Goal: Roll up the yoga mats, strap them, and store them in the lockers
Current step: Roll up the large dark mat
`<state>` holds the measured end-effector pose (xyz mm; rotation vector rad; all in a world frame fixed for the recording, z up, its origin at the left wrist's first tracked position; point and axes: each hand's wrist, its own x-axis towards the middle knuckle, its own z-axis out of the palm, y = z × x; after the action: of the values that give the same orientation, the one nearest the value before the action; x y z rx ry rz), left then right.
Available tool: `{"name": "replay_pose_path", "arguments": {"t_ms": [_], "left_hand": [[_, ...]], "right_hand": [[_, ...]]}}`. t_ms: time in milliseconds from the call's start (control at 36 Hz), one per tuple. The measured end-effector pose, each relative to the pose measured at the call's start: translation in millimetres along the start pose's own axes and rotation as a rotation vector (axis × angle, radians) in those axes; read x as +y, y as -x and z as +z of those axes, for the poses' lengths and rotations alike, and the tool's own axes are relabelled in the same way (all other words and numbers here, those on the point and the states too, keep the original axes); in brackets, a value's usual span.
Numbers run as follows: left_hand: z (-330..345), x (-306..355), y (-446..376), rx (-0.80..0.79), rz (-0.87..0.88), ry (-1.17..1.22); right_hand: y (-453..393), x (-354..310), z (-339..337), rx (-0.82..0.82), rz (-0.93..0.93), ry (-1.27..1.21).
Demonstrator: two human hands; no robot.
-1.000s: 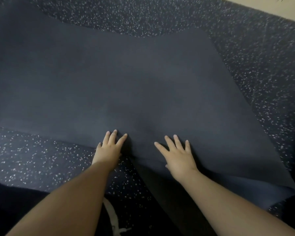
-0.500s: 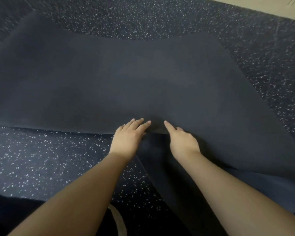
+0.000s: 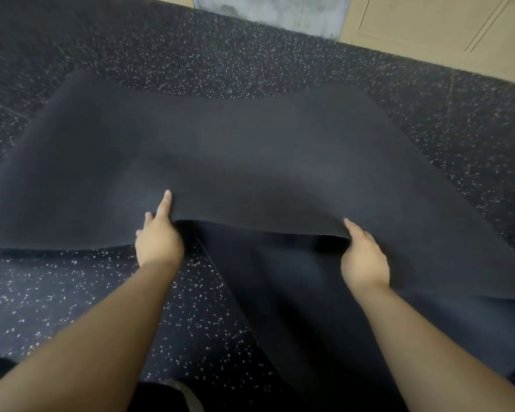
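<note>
Holding the near edge of the dark yoga mat [image 3: 250, 150] with both hands, I have it raised off the speckled floor [image 3: 72, 292]. My left hand [image 3: 158, 242] pinches the edge, with the forefinger straight on top of the mat and the other fingers under it. My right hand [image 3: 364, 260] grips the same edge, its thumb on top and its fingers hidden below. Between my two hands the edge hangs in a shallow arch. Beyond my grip the mat spreads out flat. Under my right hand lies another dark mat layer [image 3: 295, 292].
</note>
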<state>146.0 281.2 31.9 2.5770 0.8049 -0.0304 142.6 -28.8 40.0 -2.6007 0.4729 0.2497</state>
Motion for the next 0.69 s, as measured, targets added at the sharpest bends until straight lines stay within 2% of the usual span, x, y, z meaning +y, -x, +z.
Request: {"name": "replay_pose_path", "arguments": {"t_ms": [139, 222, 306, 389, 472, 528, 611, 667, 694], "left_hand": [[-16, 66, 2, 0.154, 0.062, 0.377], [-15, 107, 3, 0.147, 0.138, 0.504], [-3, 146, 1, 0.105, 0.22, 0.588], [7, 190, 5, 0.092, 0.326, 0.587], [22, 229, 3, 0.096, 0.475, 0.439], [33, 254, -1, -0.003, 0.626, 0.274], [48, 277, 6, -0.298, 0.919, 0.05], [59, 274, 9, -0.414, 1.057, 0.041], [66, 268, 10, -0.435, 1.072, 0.052]], "right_hand": [[0, 1, 1, -0.064, 0.056, 0.032], [-3, -4, -5, -0.04, 0.089, 0.141], [-4, -7, -16, 0.051, 0.056, 0.099], [-6, -7, -25, 0.099, 0.015, 0.086], [-10, -2, -30, 0.155, 0.009, 0.029], [-11, 3, -30, 0.143, 0.013, 0.006], [-11, 11, -26, 0.091, 0.031, 0.0], [-12, 15, -22, 0.034, 0.052, -0.032], [-12, 18, -20, 0.004, 0.063, -0.044]]}}
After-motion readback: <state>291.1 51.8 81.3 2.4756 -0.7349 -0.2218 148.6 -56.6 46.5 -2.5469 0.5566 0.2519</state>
